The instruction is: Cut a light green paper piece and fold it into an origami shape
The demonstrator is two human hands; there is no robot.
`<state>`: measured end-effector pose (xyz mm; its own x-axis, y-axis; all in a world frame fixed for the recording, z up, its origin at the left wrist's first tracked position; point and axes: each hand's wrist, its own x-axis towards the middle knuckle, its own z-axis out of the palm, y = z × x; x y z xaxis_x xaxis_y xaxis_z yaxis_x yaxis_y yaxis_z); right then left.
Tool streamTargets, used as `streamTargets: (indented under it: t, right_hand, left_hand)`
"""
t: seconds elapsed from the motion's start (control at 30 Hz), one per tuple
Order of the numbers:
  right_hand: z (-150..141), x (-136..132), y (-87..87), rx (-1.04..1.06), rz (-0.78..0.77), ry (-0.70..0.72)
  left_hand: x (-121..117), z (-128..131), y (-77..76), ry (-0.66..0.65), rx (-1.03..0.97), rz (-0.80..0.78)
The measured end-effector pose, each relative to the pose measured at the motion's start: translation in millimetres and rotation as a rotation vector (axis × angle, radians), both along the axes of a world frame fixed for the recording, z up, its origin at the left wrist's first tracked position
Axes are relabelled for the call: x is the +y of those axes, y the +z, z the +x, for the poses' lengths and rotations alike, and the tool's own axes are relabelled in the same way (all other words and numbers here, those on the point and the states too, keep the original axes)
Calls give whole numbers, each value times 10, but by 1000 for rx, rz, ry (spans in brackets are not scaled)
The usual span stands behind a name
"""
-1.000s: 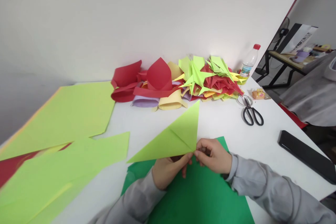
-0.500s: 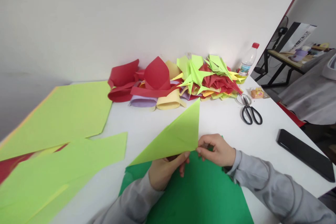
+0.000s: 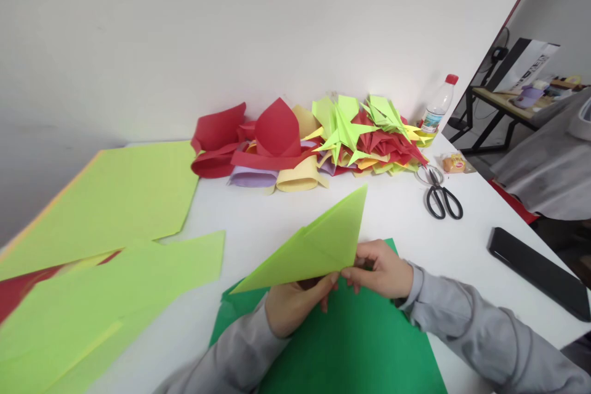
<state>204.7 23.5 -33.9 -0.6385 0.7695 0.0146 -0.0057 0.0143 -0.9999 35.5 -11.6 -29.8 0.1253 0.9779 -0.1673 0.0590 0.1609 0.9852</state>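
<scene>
A lime-green folded paper (image 3: 314,243), shaped like a triangle, is held up in both hands. My left hand (image 3: 298,305) grips its lower edge, thumb in front and the other fingers mostly hidden behind. My right hand (image 3: 381,269) pinches the lower right corner between thumb and fingers. Beneath the hands lies a dark green sheet (image 3: 351,345) on the white table (image 3: 244,212).
Lime-green sheets (image 3: 124,197) cover the left side. Along the wall stand red paper shapes (image 3: 277,129) and a pile of folded paper stars (image 3: 344,132). Scissors (image 3: 441,197), a bottle (image 3: 436,108), a wrapped snack (image 3: 455,163) and a black phone-like slab (image 3: 535,271) are at right.
The folded paper has tilted, its upper tip shifting right and slightly down. My right thumb has slid a little left along the lower edge, nearer my left thumb.
</scene>
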Motion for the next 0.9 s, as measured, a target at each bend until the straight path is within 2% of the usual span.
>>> streamTargets:
  t: [0.3,0.47,0.57,0.73,0.9]
  right_hand:
    - [84,53,32,-118,106,-3]
    - [135,95,17,-152,102,3]
    - [180,138,24,-162,76,-33]
    - [316,266,2,-146,13,-148]
    - [395,362,-14,-43,-24,-244]
  left_hand:
    - [17,-59,-63,-14,35,-3]
    - [26,-86,-91,-37,81,35]
    - [45,-82,-97,24,13,23]
    - [144,-150,-117,163,-251,25]
    - [226,-236,-149,194,-279,48]
